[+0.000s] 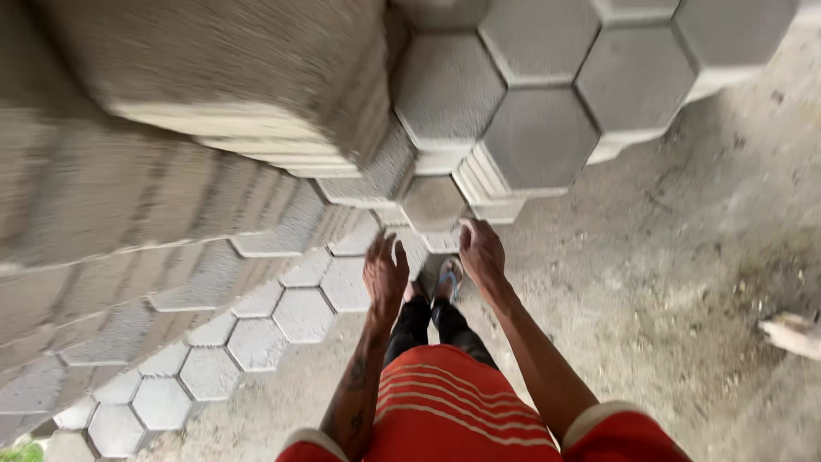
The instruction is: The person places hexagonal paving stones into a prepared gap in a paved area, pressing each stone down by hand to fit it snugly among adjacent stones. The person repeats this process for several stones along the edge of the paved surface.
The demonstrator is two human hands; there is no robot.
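We look straight down past a red striped shirt (445, 402) and dark trousers (428, 329) to a sandalled foot (448, 278) on a dusty concrete floor (684, 274).

Both hands reach forward and down, empty. Left hand (385, 272): fingers spread, palm down, holding nothing; the forearm carries dark markings. Right hand (481, 250): fingers loosely together, also holding nothing, its fingertips just short of a small hexagonal paver (432, 202).

That paver sits at the foot of the stacks, between the two hands and slightly ahead of them. We cannot tell whether either hand touches it.

Grey hexagonal pavers surround us. A tall stack (539, 128) rises ahead and to the right, its tops fitted edge to edge. A nearer stack (231, 77) looms blurred at upper left. Low rows (256, 325) of pavers run along the floor on the left.

A pale scrap of wood (791, 334) lies at the right edge, well apart from the hands.
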